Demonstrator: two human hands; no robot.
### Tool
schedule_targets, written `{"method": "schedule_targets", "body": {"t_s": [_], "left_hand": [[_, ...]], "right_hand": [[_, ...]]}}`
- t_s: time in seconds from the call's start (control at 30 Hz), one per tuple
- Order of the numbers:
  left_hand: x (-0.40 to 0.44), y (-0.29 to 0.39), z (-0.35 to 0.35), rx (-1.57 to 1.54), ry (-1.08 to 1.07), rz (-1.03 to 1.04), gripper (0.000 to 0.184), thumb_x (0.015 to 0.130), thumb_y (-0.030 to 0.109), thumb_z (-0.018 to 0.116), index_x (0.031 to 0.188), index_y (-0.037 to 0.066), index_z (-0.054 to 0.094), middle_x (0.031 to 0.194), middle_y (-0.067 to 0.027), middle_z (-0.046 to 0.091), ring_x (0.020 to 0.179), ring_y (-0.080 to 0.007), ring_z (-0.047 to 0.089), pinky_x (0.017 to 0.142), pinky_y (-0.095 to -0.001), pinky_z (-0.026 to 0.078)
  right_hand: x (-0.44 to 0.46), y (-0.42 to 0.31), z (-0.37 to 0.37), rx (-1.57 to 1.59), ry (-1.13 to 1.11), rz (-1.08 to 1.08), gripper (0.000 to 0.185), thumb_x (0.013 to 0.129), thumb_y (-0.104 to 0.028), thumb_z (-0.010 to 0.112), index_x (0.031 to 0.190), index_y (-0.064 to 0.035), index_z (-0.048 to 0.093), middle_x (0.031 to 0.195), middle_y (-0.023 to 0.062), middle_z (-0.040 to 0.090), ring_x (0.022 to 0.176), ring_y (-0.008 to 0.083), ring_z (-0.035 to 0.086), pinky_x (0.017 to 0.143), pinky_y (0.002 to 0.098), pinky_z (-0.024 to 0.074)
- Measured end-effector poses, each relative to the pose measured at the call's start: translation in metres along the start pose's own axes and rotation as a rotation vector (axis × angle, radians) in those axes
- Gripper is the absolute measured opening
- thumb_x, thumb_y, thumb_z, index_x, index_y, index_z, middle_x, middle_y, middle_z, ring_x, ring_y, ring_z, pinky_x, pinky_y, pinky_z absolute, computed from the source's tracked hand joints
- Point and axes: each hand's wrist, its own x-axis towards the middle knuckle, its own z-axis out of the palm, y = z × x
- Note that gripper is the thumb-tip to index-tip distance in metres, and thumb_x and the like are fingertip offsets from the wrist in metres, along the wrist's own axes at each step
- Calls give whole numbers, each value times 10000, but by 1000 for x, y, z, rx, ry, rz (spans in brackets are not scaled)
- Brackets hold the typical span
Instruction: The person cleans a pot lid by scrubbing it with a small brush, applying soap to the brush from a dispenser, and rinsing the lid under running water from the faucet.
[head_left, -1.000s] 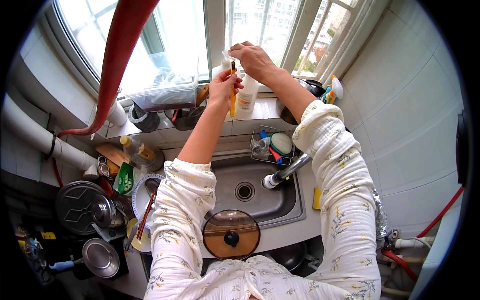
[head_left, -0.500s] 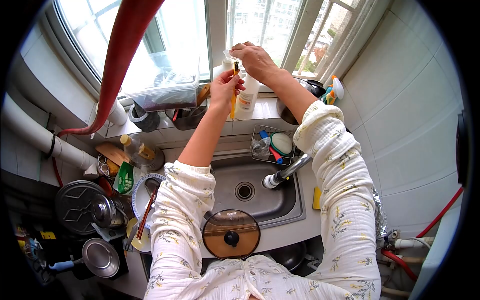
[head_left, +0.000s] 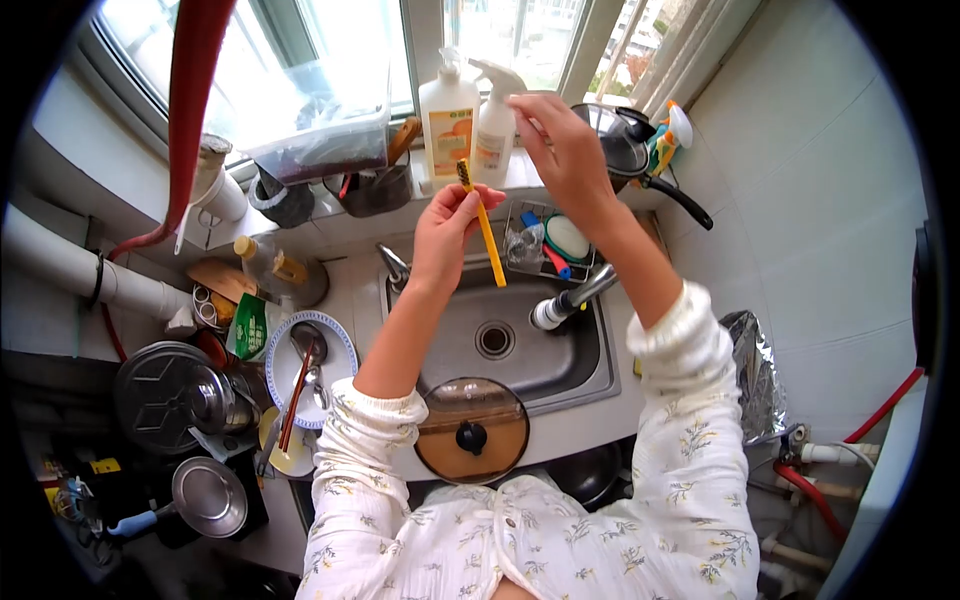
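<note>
Between the thumb and fingers of my left hand (head_left: 448,230) is a slim yellow brush (head_left: 487,235) with dark bristles at its upper end, tilted over the back of the sink (head_left: 455,350). My right hand (head_left: 568,150) is raised beside the white spray bottle (head_left: 495,120), its fingers apart and holding nothing. A white pump bottle (head_left: 450,125) with an orange label stands on the sill just left of the spray bottle.
A glass lid (head_left: 472,430) lies at the sink's front edge. Behind the faucet (head_left: 575,298) sits a wire rack (head_left: 548,240) with brushes. A black-handled pan (head_left: 620,150) is on the sill. Bowls and chopsticks (head_left: 297,400) are at left.
My right hand has come away from the bottle tops and moved right. My left hand has lowered with the yellow brush, whose lower end has swung right. The view has shifted slightly.
</note>
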Motion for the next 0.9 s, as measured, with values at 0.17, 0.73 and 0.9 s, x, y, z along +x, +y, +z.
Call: {"method": "schedule_targets", "body": {"t_s": [0.17, 0.73, 0.9], "left_hand": [[-91, -54, -12, -116, 7, -68, 127, 948, 119, 525, 1012, 45, 606, 1151, -85, 616, 1087, -141, 542, 967, -278, 386], [-251, -170, -52, 831, 172, -4, 319, 787, 86, 670, 1092, 6, 615, 1106, -152, 623, 1071, -289, 573, 936, -355, 427], [-287, -178, -83, 1082, 170, 1, 480, 729, 106, 727, 1170, 24, 555, 1173, -168, 547, 1099, -348, 513, 952, -405, 412]], "right_hand": [[-183, -66, -7, 178, -177, 380, 151, 834, -37, 598, 981, -1, 599, 942, 155, 604, 878, 310, 609, 754, 354, 485], [-410, -65, 24, 761, -66, 1305, 168, 980, -170, 467, 924, -28, 538, 701, 10, 554, 530, 50, 464, 482, 188, 377], [-438, -59, 25, 237, -266, 1121, 87, 939, -103, 497, 914, -24, 526, 627, 59, 583, 520, 133, 543, 492, 277, 408]]}}
